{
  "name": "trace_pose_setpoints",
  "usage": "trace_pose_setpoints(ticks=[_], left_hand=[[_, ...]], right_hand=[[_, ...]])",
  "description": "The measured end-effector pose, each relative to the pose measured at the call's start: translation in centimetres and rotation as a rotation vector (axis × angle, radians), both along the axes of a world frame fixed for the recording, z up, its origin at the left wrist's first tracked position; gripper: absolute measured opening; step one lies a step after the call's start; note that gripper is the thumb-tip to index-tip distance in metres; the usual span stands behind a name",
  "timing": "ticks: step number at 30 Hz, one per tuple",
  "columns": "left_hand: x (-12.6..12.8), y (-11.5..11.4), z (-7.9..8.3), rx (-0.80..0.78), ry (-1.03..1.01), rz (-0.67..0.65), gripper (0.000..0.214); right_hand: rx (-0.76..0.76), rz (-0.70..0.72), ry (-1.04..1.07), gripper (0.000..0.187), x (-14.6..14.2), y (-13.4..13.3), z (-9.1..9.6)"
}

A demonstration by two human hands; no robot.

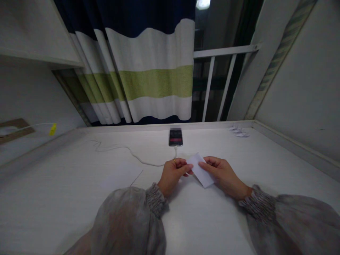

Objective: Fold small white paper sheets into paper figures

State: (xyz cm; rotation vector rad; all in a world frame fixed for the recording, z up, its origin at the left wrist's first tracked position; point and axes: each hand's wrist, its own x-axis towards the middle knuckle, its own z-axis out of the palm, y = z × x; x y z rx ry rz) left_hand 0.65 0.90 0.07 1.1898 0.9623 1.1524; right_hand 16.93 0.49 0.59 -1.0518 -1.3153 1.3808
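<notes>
A small folded piece of white paper (pixel 203 173) is held between my two hands, tilted above the white table. My left hand (pixel 174 175), with a ring on one finger, pinches its left edge between thumb and fingers. On the other side my right hand (pixel 219 171) grips the paper, thumb lying on top and fingers behind it. The fingers behind the paper are partly hidden. A larger white sheet (pixel 120 176) lies flat on the table to the left, near my left forearm.
A phone (pixel 175 137) with a blurred screen lies at the table's back edge, its white cable (pixel 138 159) running left. Several small folded white paper pieces (pixel 239 131) sit in the back right corner. Behind hang a striped curtain (pixel 156 78) and a white window rail (pixel 225 51).
</notes>
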Motion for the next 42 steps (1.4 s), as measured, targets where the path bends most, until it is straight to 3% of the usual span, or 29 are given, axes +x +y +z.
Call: trace_pose_setpoints(ticks=[42], left_hand=[[0.24, -0.26, 0.45, -0.010, -0.043, 0.017, 0.025]], right_hand=[[0.018, -0.055, -0.022, 0.029, -0.13, -0.39, 0.35]])
